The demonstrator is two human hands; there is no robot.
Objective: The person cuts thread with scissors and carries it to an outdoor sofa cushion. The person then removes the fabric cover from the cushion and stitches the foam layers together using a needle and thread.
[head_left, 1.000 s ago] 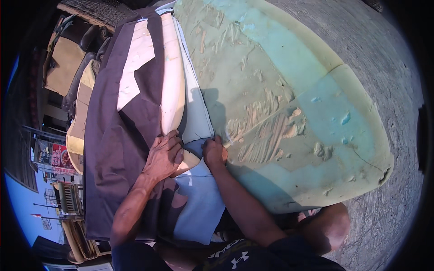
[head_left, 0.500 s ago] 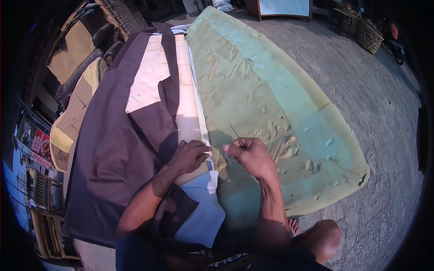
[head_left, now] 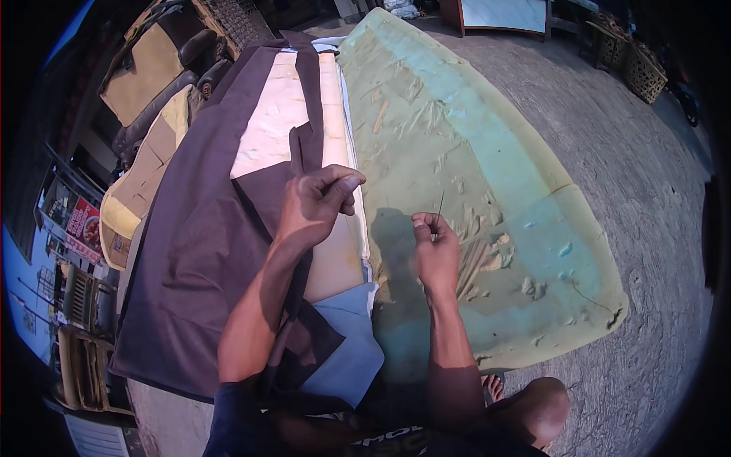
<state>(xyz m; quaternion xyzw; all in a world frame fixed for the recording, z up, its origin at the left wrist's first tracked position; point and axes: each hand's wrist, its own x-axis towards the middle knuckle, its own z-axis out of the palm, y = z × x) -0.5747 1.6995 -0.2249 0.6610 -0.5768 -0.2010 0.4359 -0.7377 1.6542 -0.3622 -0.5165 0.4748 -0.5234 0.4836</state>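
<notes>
My right hand [head_left: 436, 247] is closed in a pinch on a long thin needle [head_left: 442, 201], whose tip sticks up above the fingers. Over the pale foam pad's edge, my left hand [head_left: 316, 202] is raised with thumb and fingertips pressed together; whatever sits in that pinch is too small to make out. Dark purple-brown fabric [head_left: 190, 259] drapes the left part of the pale foam pad [head_left: 263, 137], with a narrow strip lying across it. Light blue fabric [head_left: 350, 320] hangs at the near end. Under my right hand lies a large worn green foam slab [head_left: 426, 145], torn in places.
Old seat parts with a tan panel [head_left: 142, 76] and a yellow-edged cushion [head_left: 148, 167] stand at the left. Wooden chair frames [head_left: 80, 365] are beyond them. A woven basket [head_left: 644, 78] sits at the far right on the rough grey floor [head_left: 655, 228].
My left hand has lifted off the foam edge and moved away from me, now pinched. The right hand has shifted right with the needle, which now points more upright.
</notes>
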